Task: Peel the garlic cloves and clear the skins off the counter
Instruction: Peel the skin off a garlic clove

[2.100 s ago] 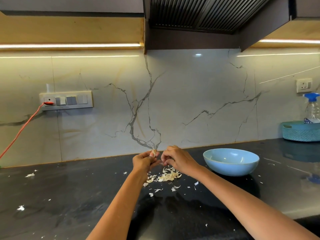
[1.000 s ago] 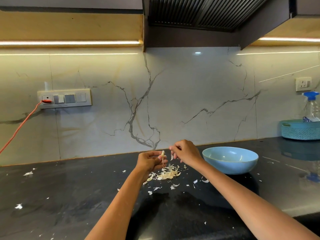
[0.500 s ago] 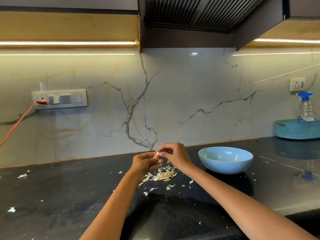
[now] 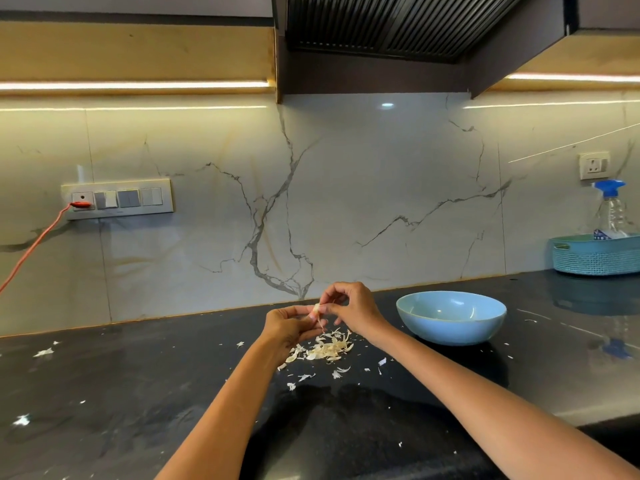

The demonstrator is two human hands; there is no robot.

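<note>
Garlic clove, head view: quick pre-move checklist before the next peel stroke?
1. Left hand holds the garlic clove: ok.
2. Right hand pinches at the clove: ok.
3. Clove fully peeled: not ok, a strip of skin hangs from it.
4. Skins pile lies below the hands: ok.
5. Blue bowl within reach on the right: ok; contents cannot tell.
6. Counter free of skins: not ok, bits lie scattered.
</note>
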